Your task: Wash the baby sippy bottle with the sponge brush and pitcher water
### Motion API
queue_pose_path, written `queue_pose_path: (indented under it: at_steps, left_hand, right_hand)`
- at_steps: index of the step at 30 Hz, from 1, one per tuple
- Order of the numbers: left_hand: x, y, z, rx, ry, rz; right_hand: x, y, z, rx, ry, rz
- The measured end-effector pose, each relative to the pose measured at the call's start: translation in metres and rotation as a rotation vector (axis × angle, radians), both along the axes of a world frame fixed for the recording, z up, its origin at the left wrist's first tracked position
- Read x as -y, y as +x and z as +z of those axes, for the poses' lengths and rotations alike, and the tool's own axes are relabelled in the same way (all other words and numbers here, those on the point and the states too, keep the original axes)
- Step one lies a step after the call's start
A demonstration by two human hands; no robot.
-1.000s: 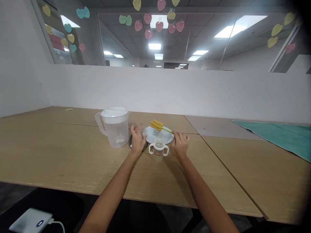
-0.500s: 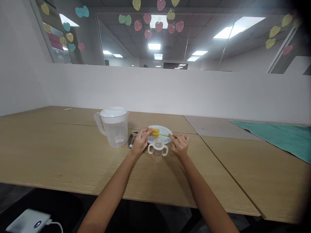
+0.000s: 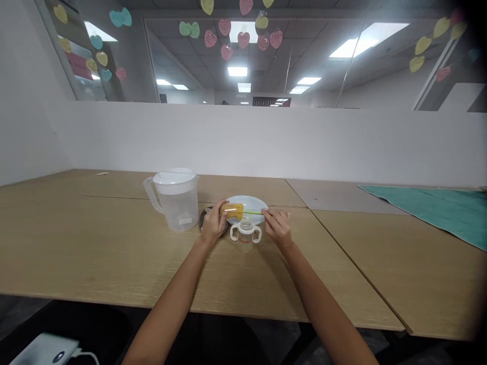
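My left hand [image 3: 213,221] is closed round a yellow cylinder-shaped piece [image 3: 232,210], held level over the near left part of a white plate [image 3: 247,199]. From its right end a thin green stick [image 3: 251,212] runs to the fingers of my right hand [image 3: 277,226], which pinch it. I cannot tell whether stick and yellow piece are joined. Just below, between my hands, a clear baby bottle [image 3: 245,238] with two white handles stands upright and uncapped on the table. A round metal dish [image 3: 201,221] with small clear parts sits partly hidden behind my left hand.
A translucent lidded pitcher [image 3: 178,203] stands left of the dish. A teal cloth [image 3: 437,210] lies across the table's right side, on a wooden top [image 3: 114,253] with visible seams. On the dark seat at lower left rests a white device [image 3: 43,350] with a cable.
My left hand has moved slightly left and down, and the yellow piece now shows more of its length, tilted off the plate. My right hand keeps its pinch on the stick. The view has shifted slightly.
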State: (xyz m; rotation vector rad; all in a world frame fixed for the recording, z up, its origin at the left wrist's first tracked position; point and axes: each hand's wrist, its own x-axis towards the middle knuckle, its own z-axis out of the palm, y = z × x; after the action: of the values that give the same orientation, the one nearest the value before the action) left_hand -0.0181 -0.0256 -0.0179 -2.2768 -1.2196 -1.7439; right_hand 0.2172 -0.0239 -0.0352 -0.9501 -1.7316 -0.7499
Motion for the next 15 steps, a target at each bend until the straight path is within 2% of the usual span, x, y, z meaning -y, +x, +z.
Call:
queue_pose_path:
  at_steps: [3, 5, 7, 10, 15]
  left_hand:
    - [-0.002, 0.003, 0.003, 0.199, -0.054, 0.036]
    - [-0.005, 0.004, 0.006, 0.345, -0.013, 0.09]
    - [-0.01, 0.002, 0.008, 0.403, 0.046, 0.178]
    - [-0.018, -0.004, 0.003, 0.324, 0.074, 0.308]
    - [-0.029, -0.015, -0.016, 0.16, -0.044, 0.362]
  right_hand:
    - [-0.001, -0.002, 0.0, 0.045, -0.033, 0.009]
    - [-0.002, -0.001, 0.001, 0.044, -0.03, -0.013]
    - [-0.002, 0.001, 0.001, 0.018, -0.029, -0.059]
    - [-0.004, 0.005, 0.0, -0.021, -0.025, -0.121]
    - [-0.005, 0.007, 0.001, -0.043, 0.111, -0.136]
